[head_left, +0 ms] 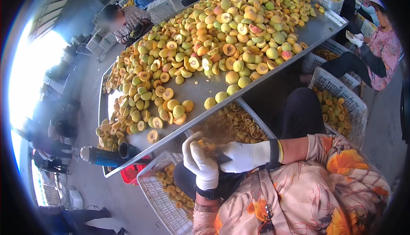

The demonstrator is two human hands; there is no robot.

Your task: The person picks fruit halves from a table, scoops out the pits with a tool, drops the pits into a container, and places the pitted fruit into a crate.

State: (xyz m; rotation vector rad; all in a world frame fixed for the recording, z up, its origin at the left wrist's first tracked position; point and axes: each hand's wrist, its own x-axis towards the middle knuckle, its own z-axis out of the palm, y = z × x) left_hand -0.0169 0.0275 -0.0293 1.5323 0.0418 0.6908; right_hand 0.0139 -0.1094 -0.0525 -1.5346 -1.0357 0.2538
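My left hand (200, 163), in a white knit glove, curls its fingers around an orange-brown piece of peach (208, 147), which is blurred and partly covered. From the right, my right hand (247, 156), gloved too, is closed against the same piece. Its fingertips are hidden, so whatever else it holds cannot be made out. Just beyond both hands, under the table edge, a crate of brownish fruit pieces (243, 126) stands. On the metal table (196, 90) lies a big heap of yellow-green peaches (222, 34), many halved with pits or hollows showing.
White baskets of cut peaches stand left (147, 183) and right (359, 102) of my knees. A dark flask (100, 155) and a dark cup (127, 150) sit at the table's near-left corner, above a red container (130, 175). Other people work around the table, one (384, 47) on the right.
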